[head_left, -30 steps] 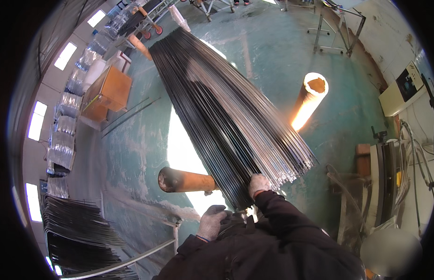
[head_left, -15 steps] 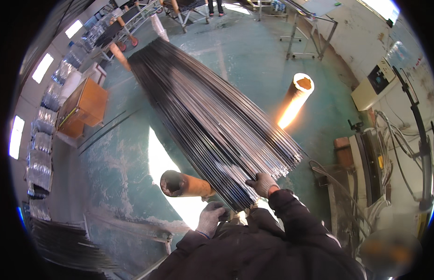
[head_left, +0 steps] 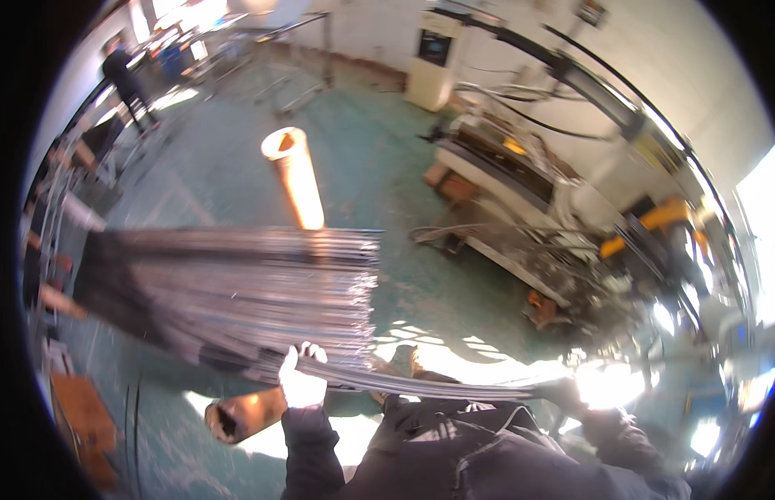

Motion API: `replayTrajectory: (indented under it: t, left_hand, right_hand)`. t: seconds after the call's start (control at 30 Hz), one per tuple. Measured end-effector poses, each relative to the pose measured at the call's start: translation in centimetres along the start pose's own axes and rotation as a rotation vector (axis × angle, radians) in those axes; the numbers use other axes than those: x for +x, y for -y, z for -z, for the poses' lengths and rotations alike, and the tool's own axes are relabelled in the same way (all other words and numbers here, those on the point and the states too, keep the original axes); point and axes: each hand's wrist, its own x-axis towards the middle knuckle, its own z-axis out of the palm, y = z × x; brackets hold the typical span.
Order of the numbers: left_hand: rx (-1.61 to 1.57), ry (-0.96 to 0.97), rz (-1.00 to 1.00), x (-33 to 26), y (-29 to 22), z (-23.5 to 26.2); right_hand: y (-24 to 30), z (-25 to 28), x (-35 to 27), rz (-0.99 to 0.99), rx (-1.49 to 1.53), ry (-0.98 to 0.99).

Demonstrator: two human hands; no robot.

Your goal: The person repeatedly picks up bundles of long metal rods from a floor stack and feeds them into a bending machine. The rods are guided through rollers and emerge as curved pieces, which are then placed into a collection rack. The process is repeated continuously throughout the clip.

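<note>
A wide layer of long thin dark rods (head_left: 237, 283) spreads to the left across the floor area, its right ends uneven. A narrow bundle of rods (head_left: 437, 386) juts out to the right past the rest along its near side, crossing in front of my body. My gloved left hand (head_left: 304, 383), bright in the sun, is closed on this bundle near the layer's near edge. At the bundle's far right end, my right hand (head_left: 564, 395) appears wrapped round the rods; it is dark and blurred beside a sunlit glare.
Brown tubes stand under the layer: one upright tube (head_left: 294, 175) beyond it, another tube (head_left: 246, 414) on the near side. Along the right wall lie a long machine bed (head_left: 504, 183) and cables (head_left: 520, 92). A person (head_left: 125, 75) stands far left. An orange-brown cabinet (head_left: 83, 408) is at lower left.
My view has swung to the right. My right hand has moved out to the right with a bundle of rods drawn past the others. My left hand has closed on that bundle.
</note>
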Motion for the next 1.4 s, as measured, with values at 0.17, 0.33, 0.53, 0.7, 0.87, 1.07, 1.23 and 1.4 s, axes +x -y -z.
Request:
replayTrajectory:
  t: [0.17, 0.33, 0.53, 0.7, 0.87, 1.07, 1.23, 1.4]
  left_hand:
    - [0.212, -0.031, 0.001, -3.5, 5.9, -5.2]
    - [0.276, 0.196, -0.028, -6.4, 10.3, -14.1]
    - [0.569, 0.41, -0.214, -9.9, 17.9, -27.7]
    - [0.533, 0.55, 0.034, -10.9, 39.1, -32.1]
    - [0.628, 0.723, 0.221, -11.2, 48.6, -35.9]
    - [0.718, 0.792, 0.028, -3.7, 45.6, -43.8]
    - [0.752, 0.795, 0.052, 4.3, 50.2, -45.2]
    - [0.713, 0.73, 0.168, 10.3, 56.8, -46.7]
  right_hand:
    - [2.0, 1.6, -1.6, 0.101, -0.458, -0.254]
    - [-4.8, 9.7, -4.7, -0.204, -0.576, -0.641]
    - [-18.0, 16.0, -10.4, -0.792, -0.536, -1.161]
    - [-15.4, 15.0, -3.6, -0.025, 2.209, -1.034]
    - [-18.2, 20.0, -0.6, 0.032, 2.234, -0.984]
    - [-26.3, 23.4, 0.5, -0.176, 0.623, -1.266]
    - [-27.7, 28.9, 4.4, -0.258, 0.429, -1.325]
    - [-26.7, 34.9, 7.3, -0.45, -0.11, -1.378]
